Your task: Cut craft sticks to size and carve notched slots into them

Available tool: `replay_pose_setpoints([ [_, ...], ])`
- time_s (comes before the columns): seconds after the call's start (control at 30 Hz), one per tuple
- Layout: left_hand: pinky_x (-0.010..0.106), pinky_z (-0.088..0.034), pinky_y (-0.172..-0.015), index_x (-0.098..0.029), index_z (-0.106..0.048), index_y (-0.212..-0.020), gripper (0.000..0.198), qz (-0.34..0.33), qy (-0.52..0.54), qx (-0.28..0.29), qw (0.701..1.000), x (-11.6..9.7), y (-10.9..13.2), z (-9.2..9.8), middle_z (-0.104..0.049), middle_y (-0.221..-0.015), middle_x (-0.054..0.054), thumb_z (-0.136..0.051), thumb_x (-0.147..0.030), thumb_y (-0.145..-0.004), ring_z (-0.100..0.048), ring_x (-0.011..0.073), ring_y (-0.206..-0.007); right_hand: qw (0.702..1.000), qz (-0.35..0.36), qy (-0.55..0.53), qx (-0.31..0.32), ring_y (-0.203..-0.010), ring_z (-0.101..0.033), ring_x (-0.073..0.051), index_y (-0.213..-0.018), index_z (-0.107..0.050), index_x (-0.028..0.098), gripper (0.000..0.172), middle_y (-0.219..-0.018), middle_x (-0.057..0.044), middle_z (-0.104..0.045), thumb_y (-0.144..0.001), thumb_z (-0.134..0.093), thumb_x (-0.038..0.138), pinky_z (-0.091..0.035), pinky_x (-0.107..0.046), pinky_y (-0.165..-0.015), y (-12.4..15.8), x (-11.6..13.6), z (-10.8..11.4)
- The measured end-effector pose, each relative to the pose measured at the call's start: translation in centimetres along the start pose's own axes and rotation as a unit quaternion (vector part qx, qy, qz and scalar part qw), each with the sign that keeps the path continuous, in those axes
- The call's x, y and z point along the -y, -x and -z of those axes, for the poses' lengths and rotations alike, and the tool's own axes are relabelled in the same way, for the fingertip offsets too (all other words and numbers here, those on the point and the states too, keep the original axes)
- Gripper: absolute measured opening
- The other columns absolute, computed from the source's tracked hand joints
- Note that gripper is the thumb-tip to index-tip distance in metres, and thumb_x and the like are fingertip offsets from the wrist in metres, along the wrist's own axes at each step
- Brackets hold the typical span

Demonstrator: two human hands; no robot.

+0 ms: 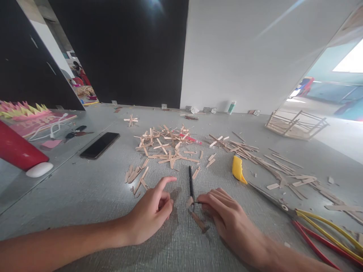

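Right hand: the right hand (227,215) lies palm down, fingertips pinched on a short wooden stick piece (198,221) beside the black tool (190,183).
Left hand: the left hand (151,211) is loosely curled just left of the black tool, forefinger out, holding nothing.
Done: small stick crosses (159,145) lie beyond the tool.
Left: loose sticks (255,153) and a yellow cutter (237,169) to its right; the frame (295,124) looks unfinished.

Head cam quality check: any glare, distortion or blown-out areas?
Head view: strong wide-angle bend, wall panels lean outward; window at right blown out; lens flare up top on the dark panel; soft shadows under left hand and right hand; table evenly lit.
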State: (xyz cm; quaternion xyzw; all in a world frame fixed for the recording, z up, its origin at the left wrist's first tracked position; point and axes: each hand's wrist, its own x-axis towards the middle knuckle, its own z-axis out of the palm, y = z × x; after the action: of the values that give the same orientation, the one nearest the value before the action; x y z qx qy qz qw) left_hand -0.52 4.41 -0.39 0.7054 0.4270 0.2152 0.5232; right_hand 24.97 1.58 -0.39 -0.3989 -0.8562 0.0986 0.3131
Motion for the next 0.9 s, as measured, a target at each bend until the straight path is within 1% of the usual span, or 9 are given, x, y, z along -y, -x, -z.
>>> replay_pose_setpoints([
  [0.07,0.020,-0.040,-0.050,-0.023,-0.032,-0.149,0.046,0.001,0.001,0.001,1.000,0.03,-0.02,0.02,-0.051,-0.069,-0.009,-0.043,-0.028,-0.105,-0.045,0.0112,-0.056,1.000,0.014,0.006,0.010,-0.073,-0.058,-0.018,-0.107,-0.062,0.018,0.024,-0.080,-0.003,-0.064,-0.104,-0.041,0.008,-0.047,-0.034,-0.070,-0.06,0.05,0.04],
  [0.17,0.020,-0.041,-0.051,-0.024,-0.031,-0.150,0.045,0.002,0.001,0.005,1.000,-0.07,-0.01,0.08,-0.051,-0.069,-0.009,-0.041,-0.029,-0.106,-0.044,0.0109,-0.056,0.999,0.000,0.003,0.048,-0.073,-0.058,-0.019,-0.108,-0.063,0.018,0.026,-0.081,-0.004,-0.064,-0.103,-0.041,0.006,-0.047,-0.032,-0.066,0.13,-0.04,-0.19],
  [0.43,0.022,-0.041,-0.054,-0.022,-0.029,-0.153,0.047,-0.011,-0.011,0.008,1.000,-0.36,0.00,0.22,-0.051,-0.068,-0.009,-0.038,-0.025,-0.107,-0.045,0.0111,-0.055,0.999,-0.029,-0.029,0.033,-0.076,-0.060,-0.018,-0.109,-0.059,0.018,0.029,-0.086,-0.004,-0.064,-0.101,-0.038,0.001,-0.048,-0.031,-0.067,0.58,-0.44,-0.75],
  [0.53,0.022,-0.041,-0.056,-0.023,-0.045,-0.146,0.044,-0.039,-0.023,0.026,0.999,-0.34,-0.11,0.31,-0.057,-0.076,-0.005,-0.044,-0.020,-0.103,-0.048,0.0104,-0.057,0.999,-0.008,-0.029,0.028,-0.076,-0.059,-0.019,-0.110,-0.058,0.018,0.026,-0.086,-0.005,-0.064,-0.104,-0.037,0.005,-0.048,-0.032,-0.067,0.54,-0.34,-0.77],
  [0.6,0.023,-0.041,-0.059,-0.025,-0.059,-0.137,0.041,-0.067,-0.034,0.042,0.996,-0.39,-0.16,0.33,-0.063,-0.091,0.000,-0.051,-0.016,-0.097,-0.051,0.0104,-0.063,0.999,0.007,-0.029,0.040,-0.075,-0.059,-0.019,-0.111,-0.058,0.018,0.024,-0.084,-0.005,-0.065,-0.106,-0.037,0.009,-0.048,-0.032,-0.067,0.55,-0.19,-0.81],
  [0.67,0.024,-0.043,-0.064,-0.027,-0.067,-0.130,0.041,-0.095,-0.042,0.054,0.993,-0.46,-0.20,0.32,-0.065,-0.102,0.002,-0.058,-0.014,-0.093,-0.055,0.0118,-0.070,0.998,0.020,-0.036,0.048,-0.074,-0.059,-0.019,-0.115,-0.059,0.018,0.024,-0.084,-0.005,-0.065,-0.108,-0.036,0.011,-0.048,-0.032,-0.066,0.59,-0.01,-0.85],
  [0.73,0.025,-0.045,-0.068,-0.027,-0.071,-0.123,0.036,-0.110,-0.043,0.062,0.991,-0.49,-0.23,0.28,-0.066,-0.103,0.003,-0.062,-0.016,-0.091,-0.057,0.0137,-0.076,0.998,0.025,-0.045,0.046,-0.072,-0.059,-0.017,-0.117,-0.058,0.018,0.024,-0.083,-0.004,-0.065,-0.109,-0.036,0.014,-0.048,-0.030,-0.065,0.62,0.18,-0.87],
  [0.83,0.024,-0.045,-0.064,-0.024,-0.075,-0.111,0.021,-0.102,-0.038,0.060,0.992,-0.38,-0.31,0.25,-0.066,-0.096,0.003,-0.069,-0.024,-0.091,-0.059,0.0144,-0.074,0.998,0.009,-0.053,0.043,-0.068,-0.058,-0.016,-0.116,-0.058,0.017,0.022,-0.081,-0.004,-0.064,-0.110,-0.036,0.017,-0.047,-0.028,-0.064,0.63,0.41,-0.87],
  [0.9,0.025,-0.046,-0.065,-0.023,-0.075,-0.112,0.022,-0.098,-0.034,0.055,0.993,-0.31,-0.38,0.24,-0.068,-0.096,0.003,-0.072,-0.029,-0.091,-0.059,0.0147,-0.072,0.997,0.005,-0.054,0.052,-0.068,-0.057,-0.015,-0.114,-0.058,0.016,0.022,-0.081,-0.004,-0.064,-0.110,-0.036,0.018,-0.047,-0.028,-0.063,0.62,0.45,-0.87],
])
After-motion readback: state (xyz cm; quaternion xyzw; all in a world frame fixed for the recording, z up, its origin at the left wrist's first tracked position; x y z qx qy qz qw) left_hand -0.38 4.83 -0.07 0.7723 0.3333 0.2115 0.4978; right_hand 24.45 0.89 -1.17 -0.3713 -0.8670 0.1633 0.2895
